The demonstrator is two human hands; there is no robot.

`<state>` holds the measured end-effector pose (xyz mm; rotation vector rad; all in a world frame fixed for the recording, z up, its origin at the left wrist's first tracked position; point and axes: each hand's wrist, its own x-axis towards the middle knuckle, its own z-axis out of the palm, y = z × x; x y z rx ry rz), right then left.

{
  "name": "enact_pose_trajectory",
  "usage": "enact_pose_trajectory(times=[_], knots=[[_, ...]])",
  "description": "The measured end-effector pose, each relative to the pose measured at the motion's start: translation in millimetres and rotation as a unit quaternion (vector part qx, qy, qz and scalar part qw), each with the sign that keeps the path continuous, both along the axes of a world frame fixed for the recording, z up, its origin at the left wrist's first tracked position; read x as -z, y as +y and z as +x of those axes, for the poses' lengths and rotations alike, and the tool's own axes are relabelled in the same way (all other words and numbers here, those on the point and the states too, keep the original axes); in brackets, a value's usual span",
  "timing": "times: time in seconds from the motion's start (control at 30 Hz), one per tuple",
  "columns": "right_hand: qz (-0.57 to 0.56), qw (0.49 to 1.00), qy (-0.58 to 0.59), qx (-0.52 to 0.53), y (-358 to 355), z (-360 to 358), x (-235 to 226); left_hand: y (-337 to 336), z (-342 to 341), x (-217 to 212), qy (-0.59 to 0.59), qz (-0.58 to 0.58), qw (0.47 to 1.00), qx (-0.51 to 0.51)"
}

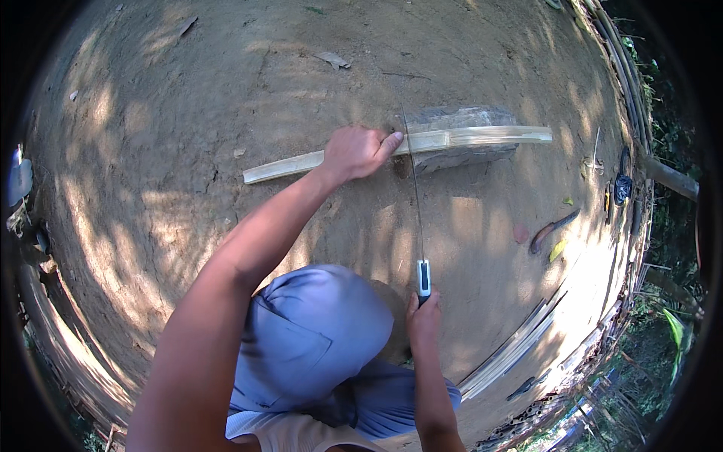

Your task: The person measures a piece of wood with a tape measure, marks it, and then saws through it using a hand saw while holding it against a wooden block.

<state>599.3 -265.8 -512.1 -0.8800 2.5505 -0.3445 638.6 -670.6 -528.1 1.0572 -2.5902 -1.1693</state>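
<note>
Bare ground (188, 98), partly sunlit, carries a log (463, 157); across it lies a pale strip (497, 135), both ends running past. Strip judged light, fairly stiff, slightly springy, edges possibly sharp; best held from above, close to the log. Left hand (352, 153): fingers closed over the strip, left of the log, thumb just beside the blade (417, 197) that crosses there. Right hand (425, 316): fingers wrapped round the saw handle (423, 276), well apart from the strip. Depth of any cut: cannot tell.
</note>
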Motion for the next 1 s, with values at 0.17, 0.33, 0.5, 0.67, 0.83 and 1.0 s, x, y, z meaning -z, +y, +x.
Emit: enact_pose_trajectory(times=[0.17,0.33,0.5,0.67,0.83,1.0], knots=[[0.005,1.0,-0.015,-0.013,-136,-26,-28,13,-9,19,0.053,-0.043,0.998,-0.018],[0.034,0.999,-0.025,0.01,-89,-6,-11,17,3,6,0.005,0.008,0.999,-0.047],[0.029,0.999,-0.005,-0.015,-47,-7,-20,6,3,-1,-0.075,0.036,0.996,-0.025],[0.007,1.0,0.005,-0.026,-145,-32,-17,15,-9,7,0.006,0.011,0.999,-0.038],[0.03,0.998,0.003,0.054,11,19,-11,21,-5,4,-0.012,-0.023,0.999,-0.018],[-0.129,0.983,-0.018,0.13,-50,12,-27,20,-5,14,0.034,-0.042,0.998,-0.026]])
